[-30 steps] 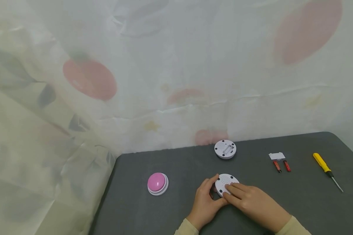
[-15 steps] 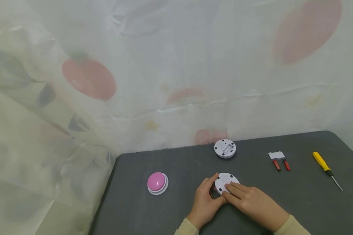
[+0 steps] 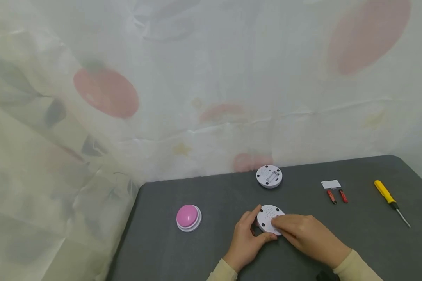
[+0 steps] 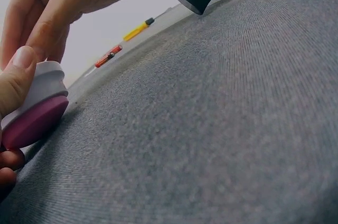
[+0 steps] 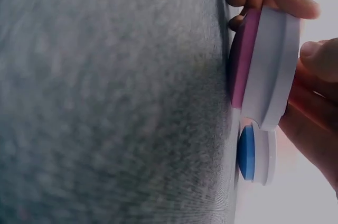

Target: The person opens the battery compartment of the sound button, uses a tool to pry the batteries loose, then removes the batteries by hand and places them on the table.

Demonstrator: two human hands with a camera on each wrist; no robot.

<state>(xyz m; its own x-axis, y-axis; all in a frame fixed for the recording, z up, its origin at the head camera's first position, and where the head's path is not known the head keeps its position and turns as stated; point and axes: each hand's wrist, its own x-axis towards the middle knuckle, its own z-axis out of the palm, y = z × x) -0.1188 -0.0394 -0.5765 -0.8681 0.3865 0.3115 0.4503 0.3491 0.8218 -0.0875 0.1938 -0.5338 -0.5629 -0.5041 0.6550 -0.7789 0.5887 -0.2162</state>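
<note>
A round white push button device [image 3: 267, 220] with a pink dome lies upside down, its speaker holes and dark feet facing up. My left hand [image 3: 244, 242] grips its rim, thumb at the near side and fingers at the far left; the left wrist view shows the pink dome [image 4: 37, 121] underneath. My right hand [image 3: 310, 238] rests its bunched fingertips on the upturned underside, covering part of it. In the right wrist view the right thumb [image 5: 319, 57] is beside the white base [image 5: 269, 71]. Whether the fingertips pinch anything is hidden.
Behind lies another upturned device [image 3: 269, 176], its battery compartment uncovered; its dome is blue [image 5: 246, 152]. A pink button [image 3: 187, 218] sits upright at left. At right are white covers [image 3: 331, 184], a red battery [image 3: 332, 196], another battery [image 3: 343, 196] and a yellow screwdriver [image 3: 386, 195].
My right hand's fingers have drawn together and the hand has shifted slightly right on the underside, showing more of its near edge. My left hand keeps its grip on the push button device.
</note>
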